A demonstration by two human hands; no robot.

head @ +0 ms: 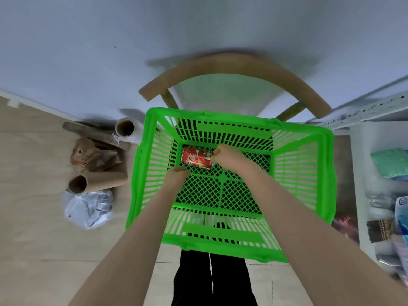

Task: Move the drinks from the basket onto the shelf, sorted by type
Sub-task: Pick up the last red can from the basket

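- Pale floor (33, 239) across the left and near side.
- On it at left, beside the far wall: cardboard tubes (99, 183) lying in a heap, a roll of clear film (127, 129) and, nearer, a crumpled plastic bag (88, 208).
- Far middle: wooden chair (231, 62), seat hidden under a green basket (326, 173).
- On the basket's mesh bottom, far left: one red can (195, 160) on its side.
- Right: white shelf (362, 173) bearing a teal packet (388, 162) and blurred packs.

a plain storeroom-like room, not certain: a green basket (295, 171) sits on a wooden chair (231, 62). right of the basket, a white shelf (362, 164) holds packets (388, 162). left of it, cardboard tubes (99, 182) and a plastic bag (88, 208) lie on the floor (33, 173).
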